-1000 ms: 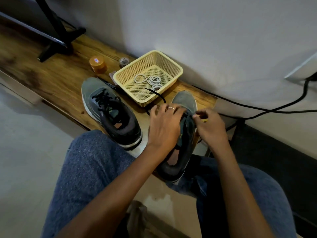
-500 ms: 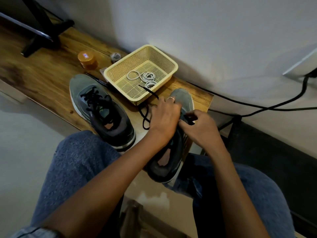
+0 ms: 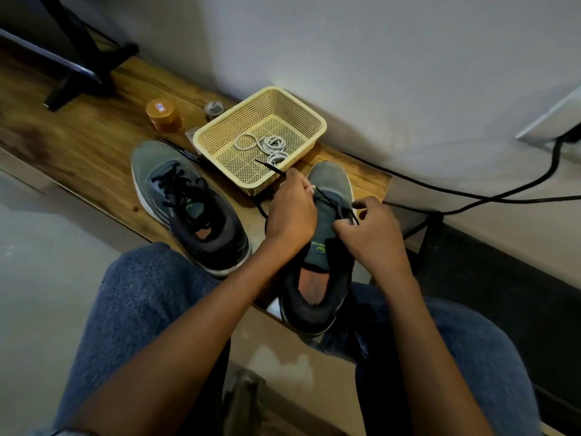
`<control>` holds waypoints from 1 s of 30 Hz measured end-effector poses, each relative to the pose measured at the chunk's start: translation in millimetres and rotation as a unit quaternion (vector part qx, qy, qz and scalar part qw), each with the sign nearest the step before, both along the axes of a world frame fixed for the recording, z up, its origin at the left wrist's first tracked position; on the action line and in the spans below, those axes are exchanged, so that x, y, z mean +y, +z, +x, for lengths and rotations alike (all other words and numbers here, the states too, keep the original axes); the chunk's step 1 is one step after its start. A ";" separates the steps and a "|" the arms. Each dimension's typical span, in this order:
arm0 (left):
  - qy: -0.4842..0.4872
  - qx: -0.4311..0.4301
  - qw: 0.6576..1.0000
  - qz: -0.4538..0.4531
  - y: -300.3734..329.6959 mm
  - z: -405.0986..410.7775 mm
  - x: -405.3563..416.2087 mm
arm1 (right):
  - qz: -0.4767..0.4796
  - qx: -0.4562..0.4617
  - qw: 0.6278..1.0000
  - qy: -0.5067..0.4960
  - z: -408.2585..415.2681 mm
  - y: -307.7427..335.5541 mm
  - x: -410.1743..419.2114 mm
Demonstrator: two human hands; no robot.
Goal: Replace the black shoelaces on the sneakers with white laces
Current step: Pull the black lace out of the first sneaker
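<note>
Black shoelace (image 3: 330, 199) is half out of the right-hand sneaker (image 3: 327, 247), which lies on the worktop (image 3: 78, 152) edge with its heel hanging toward the person's knees. The left hand (image 3: 292, 212) has its fingers curled around the lace on the far-left side of the tongue, and a loose end runs away from this grip into the yellow basket (image 3: 220, 133). The right hand (image 3: 371, 231) pinches the other part of the lace at the eyelets on the opposite side; a short black tip sticks out just beside its fingers. Exactly which eyelet it works on I cannot tell, because the fingers cover it.

White laces (image 3: 270, 146) lie coiled inside the basket, just beyond the left grip. The second sneaker (image 3: 188, 202), to the left of both hands, is fully laced in black.

My judgement is that the unlacing of the first shoe is in progress and most of the task remains. Risks from here: a hard pull can make the lace jam in an eyelet, or drag the sneaker off the edge, because only the hands keep it steady. The loose end in the basket may also catch the white coils and pull them out or tangle with them.
</note>
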State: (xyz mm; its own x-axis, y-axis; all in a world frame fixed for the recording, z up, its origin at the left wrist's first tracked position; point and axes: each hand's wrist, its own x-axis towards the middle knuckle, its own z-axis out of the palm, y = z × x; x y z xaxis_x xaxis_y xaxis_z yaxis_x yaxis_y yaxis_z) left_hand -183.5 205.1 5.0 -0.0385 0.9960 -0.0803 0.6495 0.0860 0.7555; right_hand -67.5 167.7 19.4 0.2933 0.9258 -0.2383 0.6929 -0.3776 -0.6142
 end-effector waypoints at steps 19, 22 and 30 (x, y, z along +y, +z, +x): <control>-0.111 0.256 0.953 0.120 -12.7 14.0 -2.3 | -0.012 0.014 0.999 0.039 -1.4 12.9 -3.6; -0.097 0.168 0.972 0.129 -16.8 13.2 -1.6 | -0.014 0.022 0.999 0.035 -1.4 14.2 -3.2; 0.013 -0.015 0.997 0.081 -13.2 19.2 -8.1 | -0.025 0.043 0.998 0.027 0.3 13.3 -2.6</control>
State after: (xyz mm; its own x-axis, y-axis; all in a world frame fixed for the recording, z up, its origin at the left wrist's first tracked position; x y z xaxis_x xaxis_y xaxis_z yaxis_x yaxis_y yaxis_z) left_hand -164.3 197.0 -8.1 -0.0637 0.9948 0.0791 0.6259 -0.0219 0.7796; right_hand -67.2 165.1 32.7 0.2202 0.9260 -0.3068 0.6579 -0.3732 -0.6541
